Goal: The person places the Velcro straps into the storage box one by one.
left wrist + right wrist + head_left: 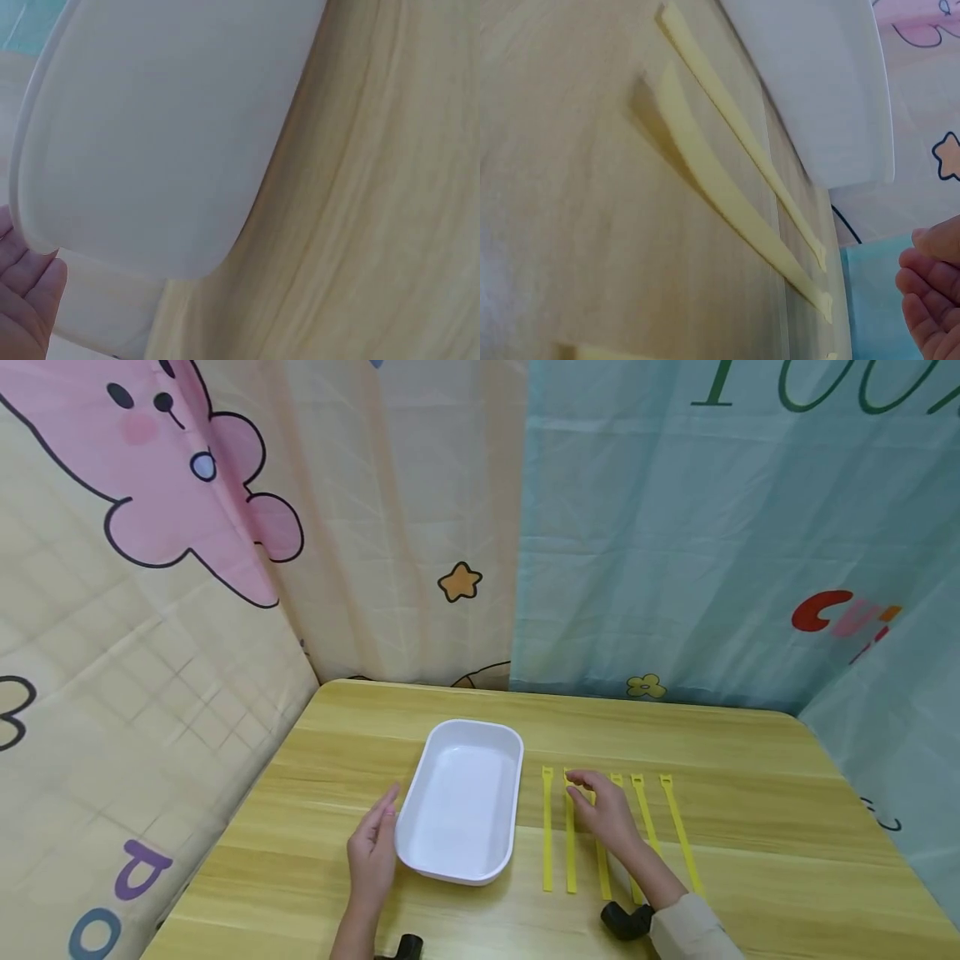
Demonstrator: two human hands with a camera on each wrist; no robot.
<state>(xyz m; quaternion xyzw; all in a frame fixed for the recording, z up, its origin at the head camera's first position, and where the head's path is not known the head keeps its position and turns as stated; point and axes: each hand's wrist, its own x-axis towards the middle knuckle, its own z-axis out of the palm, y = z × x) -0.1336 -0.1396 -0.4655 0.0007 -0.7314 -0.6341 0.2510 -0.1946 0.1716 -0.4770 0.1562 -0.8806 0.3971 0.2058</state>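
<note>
A white, deep rectangular tray (465, 810) with rounded corners stands on the table. Beside its left wall is my left hand (371, 852), fingers extended, the fingertips close to the rim in the left wrist view. Several flat yellow straps (547, 835) with slotted heads lie in a row right of the tray. My right hand (606, 814) hovers over this row and hides parts of some straps. Its thumb and fingers are loosely bent with a gap between them, near the head of the second strap (571, 856). Nothing is held in either hand.
The wood-grain table (787, 843) has rounded far corners. Printed curtains (420, 527) hang along its back and left side. A black fitting (627, 921) sits at the right wrist, and another black fitting (409, 947) at the left.
</note>
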